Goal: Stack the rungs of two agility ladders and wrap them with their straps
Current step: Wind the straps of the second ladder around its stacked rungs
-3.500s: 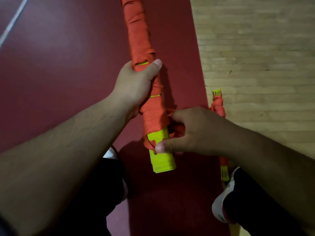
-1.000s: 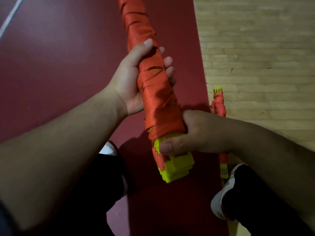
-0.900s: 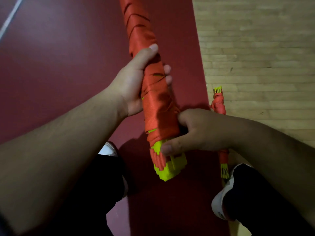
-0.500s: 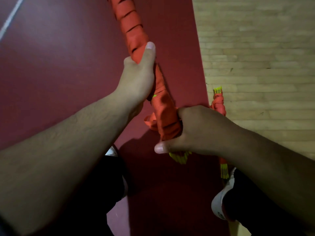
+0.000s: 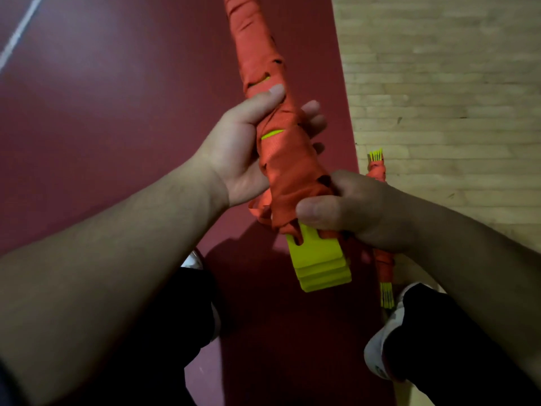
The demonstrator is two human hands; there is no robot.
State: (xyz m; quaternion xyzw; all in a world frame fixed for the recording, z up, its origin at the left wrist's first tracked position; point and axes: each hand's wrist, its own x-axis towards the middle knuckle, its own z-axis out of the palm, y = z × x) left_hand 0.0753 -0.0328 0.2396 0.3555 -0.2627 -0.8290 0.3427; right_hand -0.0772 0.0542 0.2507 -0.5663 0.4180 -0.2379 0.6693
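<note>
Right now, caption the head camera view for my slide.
Left hand and right hand grip neon-yellow plastic ladder rungs wrapped in orange webbing strap; a second wrapped bundle lies nearby.

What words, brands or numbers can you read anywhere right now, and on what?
No text can be read in this view.
Yellow rungs: no print visible.
Orange strap: plain, no label showing.
White shoe: any marking is too blurred to read.
</note>
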